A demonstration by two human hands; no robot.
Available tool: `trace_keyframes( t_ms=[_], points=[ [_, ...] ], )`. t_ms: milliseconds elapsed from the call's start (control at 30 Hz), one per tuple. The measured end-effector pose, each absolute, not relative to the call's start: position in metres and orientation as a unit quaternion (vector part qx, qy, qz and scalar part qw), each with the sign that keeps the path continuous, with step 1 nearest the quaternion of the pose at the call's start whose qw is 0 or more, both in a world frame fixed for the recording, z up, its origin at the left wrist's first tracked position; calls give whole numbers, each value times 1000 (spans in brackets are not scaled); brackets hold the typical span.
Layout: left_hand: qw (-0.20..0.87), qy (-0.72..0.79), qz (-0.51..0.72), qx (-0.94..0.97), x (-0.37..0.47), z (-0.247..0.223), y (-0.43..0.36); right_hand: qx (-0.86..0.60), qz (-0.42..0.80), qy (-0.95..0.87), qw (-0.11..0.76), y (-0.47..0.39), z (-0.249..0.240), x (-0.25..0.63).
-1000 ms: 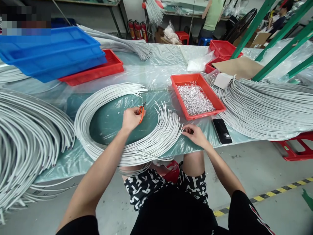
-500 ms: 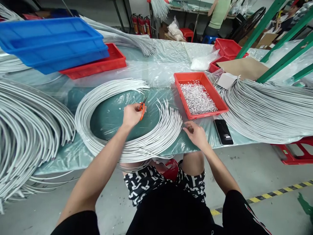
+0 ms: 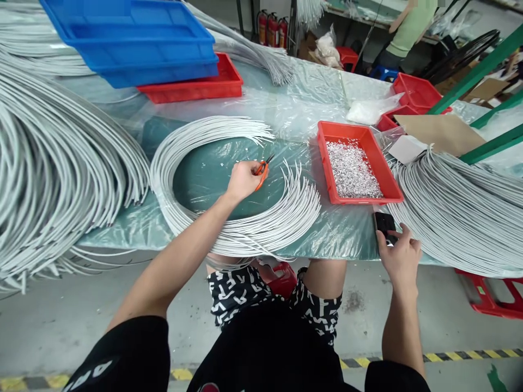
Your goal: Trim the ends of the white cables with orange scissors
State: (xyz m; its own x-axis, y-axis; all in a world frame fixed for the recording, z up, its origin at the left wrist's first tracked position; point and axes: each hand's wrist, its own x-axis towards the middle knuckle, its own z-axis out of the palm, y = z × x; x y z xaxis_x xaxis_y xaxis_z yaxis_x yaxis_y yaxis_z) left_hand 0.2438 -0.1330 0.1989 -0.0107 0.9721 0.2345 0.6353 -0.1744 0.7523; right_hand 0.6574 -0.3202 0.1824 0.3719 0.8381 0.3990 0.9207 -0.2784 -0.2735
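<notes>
My left hand point(image 3: 244, 179) is closed around small orange-handled scissors point(image 3: 263, 173), whose dark tips point up and to the right. They are above the open middle of a coil of white cables point(image 3: 163, 169), with the loose cable ends on either side. Near the table's front edge, my right hand point(image 3: 401, 253) has its thumb and fingers on a black phone point(image 3: 383, 222). The phone's lower part is hidden behind the fingers.
A red tray point(image 3: 324, 163) of small shiny metal pieces stands beyond the phone. Big grey cable bundles lie at the left point(image 3: 61, 163) and right point(image 3: 461, 207). Blue trays point(image 3: 134, 46) sit on a red tray point(image 3: 229, 81). A co-worker point(image 3: 411, 32) is at the back.
My right hand has moved right, from beside the cable ends to the phone. The left hand still holds the scissors over the coil. The whole view has shifted.
</notes>
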Motion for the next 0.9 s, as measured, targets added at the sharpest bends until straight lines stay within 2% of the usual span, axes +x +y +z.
trace_keyframes(
  t_ms=[233,367,433,567,667,767,900],
  points=[
    [235,597,393,659,243,198,-134,-710,-86,-594,367,-307,198,612],
    [238,595,401,655,241,195,-132,-625,48,-719,301,-286,195,560],
    [240,596,403,652,240,194,-132,-629,91,-728,258,-274,189,540],
    [235,601,392,655,237,193,-131,-689,117,-683,211,-249,180,519],
    [242,599,396,653,236,192,-130,-705,132,-661,218,-240,176,518],
    [247,599,400,648,235,191,-129,-698,169,-643,268,-239,173,521],
    [246,603,396,647,237,190,-128,-630,268,-604,408,-243,166,523]
  ],
)
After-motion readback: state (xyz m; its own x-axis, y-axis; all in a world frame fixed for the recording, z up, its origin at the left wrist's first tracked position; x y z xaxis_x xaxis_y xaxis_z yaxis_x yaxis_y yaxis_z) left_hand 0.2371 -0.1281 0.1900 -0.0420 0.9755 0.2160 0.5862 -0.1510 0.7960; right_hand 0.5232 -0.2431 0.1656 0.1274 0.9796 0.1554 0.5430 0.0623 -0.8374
